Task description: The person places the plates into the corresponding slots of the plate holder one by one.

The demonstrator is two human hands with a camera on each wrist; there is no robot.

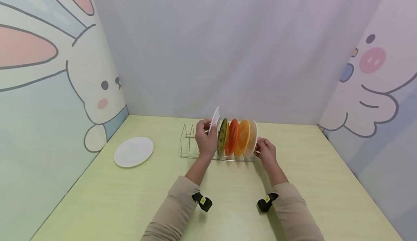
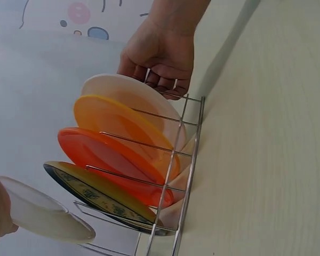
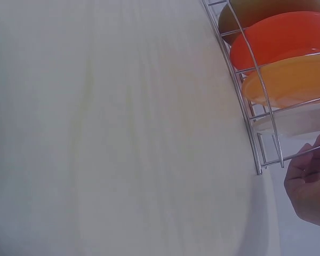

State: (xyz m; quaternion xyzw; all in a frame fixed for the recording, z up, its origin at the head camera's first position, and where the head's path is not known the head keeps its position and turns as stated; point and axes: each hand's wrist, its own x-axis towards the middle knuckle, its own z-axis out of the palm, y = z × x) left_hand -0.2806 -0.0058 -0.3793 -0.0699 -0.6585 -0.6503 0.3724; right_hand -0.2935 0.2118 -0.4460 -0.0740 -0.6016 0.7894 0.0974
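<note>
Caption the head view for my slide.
Left hand holding a white plate, right hand holding a wire rack of colored plates.

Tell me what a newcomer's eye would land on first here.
Likely the bright red plate and orange plate, standing in the rack. To their left, the left hand holds a white plate. A big cartoon rabbit looms at the scene's left.

plates (image 1: 232, 139) fill the rack's (image 1: 232, 160) right half, but its left, partly behind the left hand (image 1: 206, 142), seems free.
</note>
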